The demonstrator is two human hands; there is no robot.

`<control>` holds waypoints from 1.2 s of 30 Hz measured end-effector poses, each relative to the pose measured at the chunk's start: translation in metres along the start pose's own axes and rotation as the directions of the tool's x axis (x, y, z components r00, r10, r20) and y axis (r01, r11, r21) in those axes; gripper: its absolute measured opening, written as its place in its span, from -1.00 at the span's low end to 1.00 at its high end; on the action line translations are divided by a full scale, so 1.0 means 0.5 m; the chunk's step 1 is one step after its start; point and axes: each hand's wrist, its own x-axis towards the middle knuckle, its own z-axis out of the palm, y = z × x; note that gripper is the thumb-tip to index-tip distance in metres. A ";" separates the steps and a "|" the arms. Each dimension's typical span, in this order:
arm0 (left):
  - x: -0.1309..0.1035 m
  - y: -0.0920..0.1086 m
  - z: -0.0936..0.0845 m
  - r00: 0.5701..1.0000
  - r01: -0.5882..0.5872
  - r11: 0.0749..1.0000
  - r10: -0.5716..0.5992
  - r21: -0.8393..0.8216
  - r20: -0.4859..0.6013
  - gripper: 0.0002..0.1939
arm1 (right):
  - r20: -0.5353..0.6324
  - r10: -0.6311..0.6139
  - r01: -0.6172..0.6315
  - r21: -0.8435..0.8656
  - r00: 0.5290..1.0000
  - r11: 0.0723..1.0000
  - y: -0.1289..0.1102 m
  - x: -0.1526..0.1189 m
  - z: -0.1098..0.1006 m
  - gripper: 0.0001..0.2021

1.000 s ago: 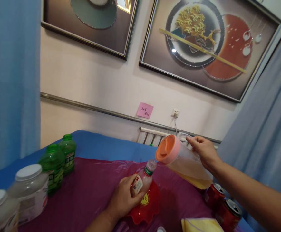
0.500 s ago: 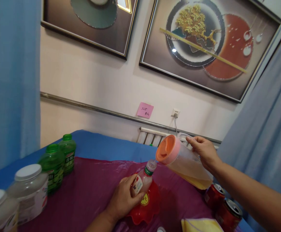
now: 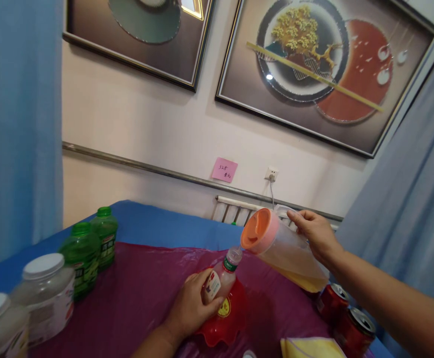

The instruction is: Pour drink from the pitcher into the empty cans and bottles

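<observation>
My left hand [image 3: 190, 303] is wrapped round a small clear bottle [image 3: 222, 276] with a white and green label, tilted to the right over a red wavy-edged dish [image 3: 220, 328]. The bottle's mouth is uncapped. My right hand [image 3: 312, 231] grips the handle of a translucent pitcher [image 3: 291, 253] with an orange and pink lid. The pitcher lies tipped to the left, yellowish liquid in its lower side, its lid's edge right at the bottle's mouth. A thin clear stream seems to run between them.
Two green bottles [image 3: 80, 258] and two white-lidded jars [image 3: 47, 298] line the left side. Red cans [image 3: 355, 330] stand at right, near a folded yellow cloth [image 3: 312, 348]. A purple sheet [image 3: 135, 293] covers the blue table [image 3: 157, 219]; a white cap lies at the bottom edge.
Almost nothing differs. Both hands keep the bottle and the pitcher in the same tilted pose; the view has shifted very slightly.
</observation>
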 end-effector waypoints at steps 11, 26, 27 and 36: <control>-0.002 0.007 -0.006 1.000 0.004 1.000 -0.004 -0.009 0.009 -0.60 | -0.002 -0.006 0.006 -0.012 1.000 1.000 -0.005 -0.004 0.000 -0.45; -0.003 0.003 -0.004 1.000 -0.015 1.000 0.015 -0.020 -0.011 -0.56 | 0.001 -0.013 0.013 -0.004 1.000 1.000 -0.003 -0.006 -0.001 -0.46; -0.004 0.002 -0.004 1.000 -0.015 1.000 0.015 -0.021 -0.016 -0.56 | 0.002 -0.012 0.012 -0.003 1.000 1.000 -0.004 -0.007 -0.001 -0.46; -0.002 0.007 -0.006 1.000 0.015 0.999 -0.015 -0.038 -0.021 -0.56 | 0.004 -0.021 0.021 -0.008 1.000 1.000 -0.006 -0.006 -0.001 -0.45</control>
